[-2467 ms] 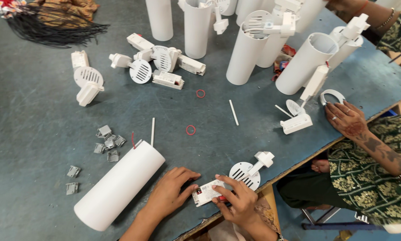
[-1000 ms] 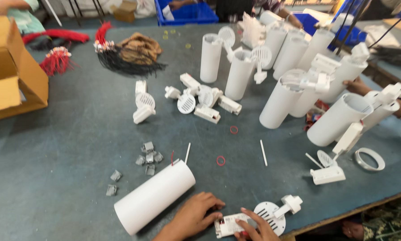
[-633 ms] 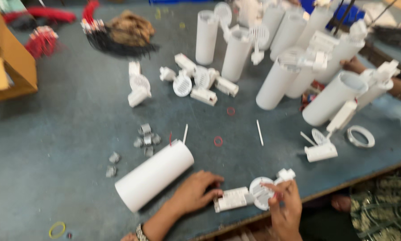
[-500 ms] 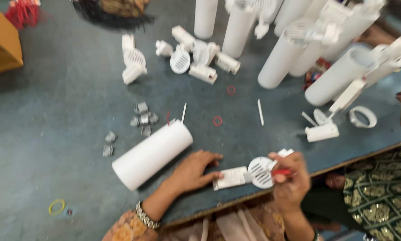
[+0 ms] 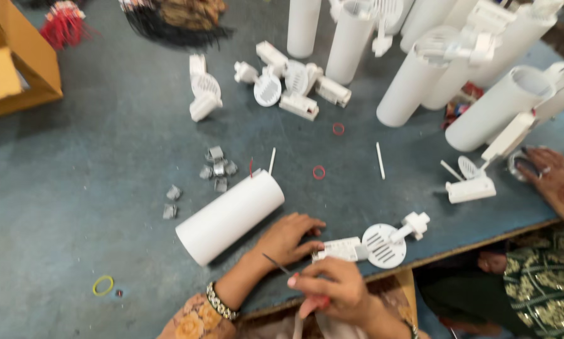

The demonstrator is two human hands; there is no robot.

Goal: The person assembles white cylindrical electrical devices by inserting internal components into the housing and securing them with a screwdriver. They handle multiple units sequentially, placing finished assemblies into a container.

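Note:
My left hand lies on the blue-grey table with its fingertips pressing the rectangular end of a white lamp fixture. The fixture has a round slotted disc and a small bracket and lies flat near the table's front edge. My right hand hovers just in front of that edge, closed around a thin screwdriver with a reddish handle. Its dark shaft points left toward my left wrist. A large white cylinder lies on its side right beside my left hand.
Several upright white cylinders and loose white fixtures crowd the back. Small metal clips, red rubber bands and a yellow band lie about. A cardboard box stands at the far left. A co-worker's hand rests at the right.
My right hand has left the slotted disc, pulled back to the table's front edge and now holds the thin screwdriver. My left hand stays on the fixture. The view shifted.

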